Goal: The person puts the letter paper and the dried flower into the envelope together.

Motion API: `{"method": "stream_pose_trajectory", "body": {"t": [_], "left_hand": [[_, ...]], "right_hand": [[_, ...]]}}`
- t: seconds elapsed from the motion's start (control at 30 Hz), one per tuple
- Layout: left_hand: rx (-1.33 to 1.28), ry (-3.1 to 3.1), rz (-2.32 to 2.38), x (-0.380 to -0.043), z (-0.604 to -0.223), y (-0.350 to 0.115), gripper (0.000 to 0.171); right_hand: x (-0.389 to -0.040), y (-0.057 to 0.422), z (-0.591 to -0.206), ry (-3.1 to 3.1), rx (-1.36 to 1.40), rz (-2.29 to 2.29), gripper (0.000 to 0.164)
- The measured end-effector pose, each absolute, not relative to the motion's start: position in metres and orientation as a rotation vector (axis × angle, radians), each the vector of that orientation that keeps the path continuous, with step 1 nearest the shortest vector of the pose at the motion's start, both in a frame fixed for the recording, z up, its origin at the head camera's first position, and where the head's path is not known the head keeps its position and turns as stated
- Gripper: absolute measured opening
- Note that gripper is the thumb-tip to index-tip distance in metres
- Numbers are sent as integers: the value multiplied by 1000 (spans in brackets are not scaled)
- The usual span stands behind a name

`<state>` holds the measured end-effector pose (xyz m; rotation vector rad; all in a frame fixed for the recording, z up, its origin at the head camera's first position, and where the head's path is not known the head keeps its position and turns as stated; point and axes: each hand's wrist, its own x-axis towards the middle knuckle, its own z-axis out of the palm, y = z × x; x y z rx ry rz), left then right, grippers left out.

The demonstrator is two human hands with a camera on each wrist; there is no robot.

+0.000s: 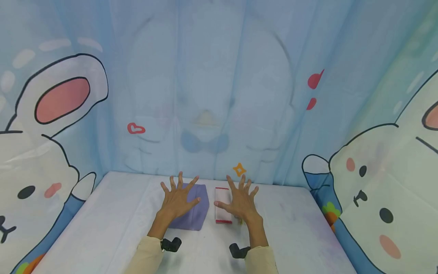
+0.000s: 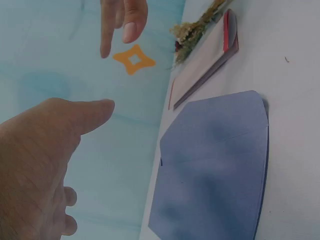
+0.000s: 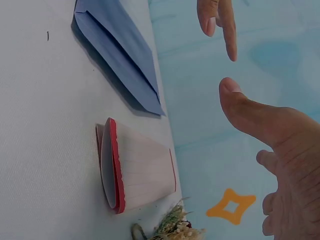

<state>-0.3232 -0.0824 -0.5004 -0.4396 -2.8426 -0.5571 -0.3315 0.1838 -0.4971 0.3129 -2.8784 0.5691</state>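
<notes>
My left hand [image 1: 178, 201] is held over a purple-blue paper envelope [image 1: 195, 220], fingers spread. The envelope's angled flap and fold line show in the left wrist view. To its right lies a folded pale sheet [image 1: 223, 195] with red edges; its layers show in the right wrist view [image 3: 145, 172]. My right hand [image 1: 242, 201], fingers also spread, hovers above the sheet's right side. Beside the sheet lies a small bunch of dried flowers [image 2: 192, 40], mostly hidden by the right hand in the head view. Neither hand grips anything.
The things lie on a white-covered table [image 1: 291, 228]. A light blue curtain [image 1: 212, 76] with printed cartoon rabbits stands behind and at both sides. Black wrist-worn devices [image 1: 171, 244] sit at both cuffs. A small dark speck [image 2: 287, 59] is on the cloth.
</notes>
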Motion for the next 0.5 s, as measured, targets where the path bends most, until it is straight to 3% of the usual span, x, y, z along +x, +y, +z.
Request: {"method": "stream_pose_trajectory", "body": {"t": [0.2, 0.5], "left_hand": [[-438, -2844, -585, -321, -505, -81, 78], [-467, -2835, -619, -320, -510, -80, 71]], "right_hand": [[-330, 185, -499, -2821, 308, 615, 110], [-332, 187, -499, -2720, 259, 707, 81]]}}
